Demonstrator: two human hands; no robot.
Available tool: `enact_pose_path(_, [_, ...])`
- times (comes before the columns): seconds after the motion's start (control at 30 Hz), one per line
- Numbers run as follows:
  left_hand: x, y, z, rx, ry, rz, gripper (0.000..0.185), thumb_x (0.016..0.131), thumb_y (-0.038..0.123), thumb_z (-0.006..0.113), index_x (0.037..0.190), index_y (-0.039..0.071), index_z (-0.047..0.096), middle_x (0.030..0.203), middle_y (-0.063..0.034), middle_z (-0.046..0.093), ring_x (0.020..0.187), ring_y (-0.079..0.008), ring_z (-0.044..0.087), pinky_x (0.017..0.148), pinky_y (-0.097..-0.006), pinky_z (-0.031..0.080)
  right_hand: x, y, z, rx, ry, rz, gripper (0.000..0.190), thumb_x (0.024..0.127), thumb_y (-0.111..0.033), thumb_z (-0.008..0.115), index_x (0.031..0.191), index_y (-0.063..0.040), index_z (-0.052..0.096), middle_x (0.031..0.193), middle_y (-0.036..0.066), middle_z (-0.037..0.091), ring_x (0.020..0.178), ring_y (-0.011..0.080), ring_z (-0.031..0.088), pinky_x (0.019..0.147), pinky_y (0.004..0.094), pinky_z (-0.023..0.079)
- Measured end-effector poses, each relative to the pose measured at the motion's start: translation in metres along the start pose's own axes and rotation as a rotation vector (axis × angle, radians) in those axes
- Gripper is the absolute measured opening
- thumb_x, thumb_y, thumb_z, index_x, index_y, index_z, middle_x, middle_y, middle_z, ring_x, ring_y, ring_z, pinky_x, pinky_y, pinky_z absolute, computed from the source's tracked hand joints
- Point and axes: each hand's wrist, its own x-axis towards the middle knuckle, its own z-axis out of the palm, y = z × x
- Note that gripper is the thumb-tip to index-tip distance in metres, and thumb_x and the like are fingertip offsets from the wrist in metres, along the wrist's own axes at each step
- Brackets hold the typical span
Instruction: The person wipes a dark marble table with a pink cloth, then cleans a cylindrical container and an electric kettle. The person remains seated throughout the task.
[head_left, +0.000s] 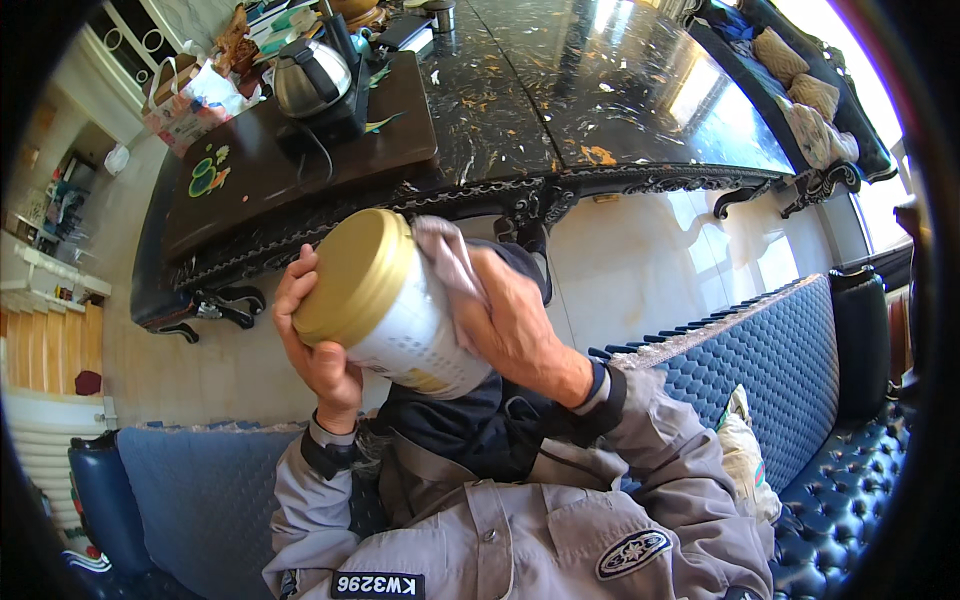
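Note:
A large white canister (420, 330) with a gold lid (352, 274) is held tilted above my lap, its lid towards the upper left. My left hand (319, 337) grips it at the lid's rim, fingers on the far side and thumb on the near side. Against the canister's right side, my right hand (517, 322) presses a pale pinkish cloth (450, 259). The canister bears small print, too blurred to make out. Part of its far side is hidden behind the cloth and my right hand.
Ahead stands a dark marble-topped table (510, 97) with carved edges. On it are a brown tray (247, 195), a steel electric kettle (311, 75) and a paper bag (184, 105). A blue quilted sofa (742, 360) extends to my right, with a pale bag (746, 465) on it.

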Motion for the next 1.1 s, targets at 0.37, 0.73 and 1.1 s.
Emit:
enact_pose_path(0.37, [-0.001, -0.011, -0.018, -0.178, 0.075, -0.141, 0.070, 0.097, 0.061, 0.055, 0.136, 0.004, 0.048, 0.151, -0.0199, 0.046, 0.144, -0.0335, 0.042, 0.122, -0.0494, 0.032, -0.001, 0.000, -0.060, 0.217, -0.106, 0.214, 0.021, 0.101, -0.008, 0.057, 0.120, 0.000, 0.061, 0.072, 0.007, 0.060, 0.056, 0.0150, 0.060, 0.052, 0.0314, 0.048])
enact_pose_path(0.73, [-0.004, -0.022, -0.022, -0.180, 0.081, -0.066, 0.079, 0.096, 0.069, 0.049, 0.140, 0.004, 0.044, 0.152, -0.0216, 0.044, 0.147, -0.0382, 0.039, 0.124, -0.0522, 0.029, 0.022, 0.024, -0.003, -0.059, -0.375, 0.112, 0.017, 0.094, -0.018, 0.059, 0.091, -0.002, 0.054, 0.075, 0.021, 0.064, 0.072, 0.0415, 0.066, 0.064, 0.0485, 0.049])
enact_pose_path(1.1, [0.001, -0.016, -0.009, -0.280, -0.016, -0.128, 0.080, 0.095, 0.066, 0.059, 0.145, 0.007, 0.039, 0.156, -0.0195, 0.040, 0.149, -0.0389, 0.036, 0.126, -0.0524, 0.026, 0.046, -0.038, -0.011, -0.108, -0.092, -0.560, 0.054, 0.074, -0.001, 0.077, 0.127, -0.002, 0.064, 0.124, 0.023, 0.063, 0.096, 0.0371, 0.072, 0.077, 0.0393, 0.060])
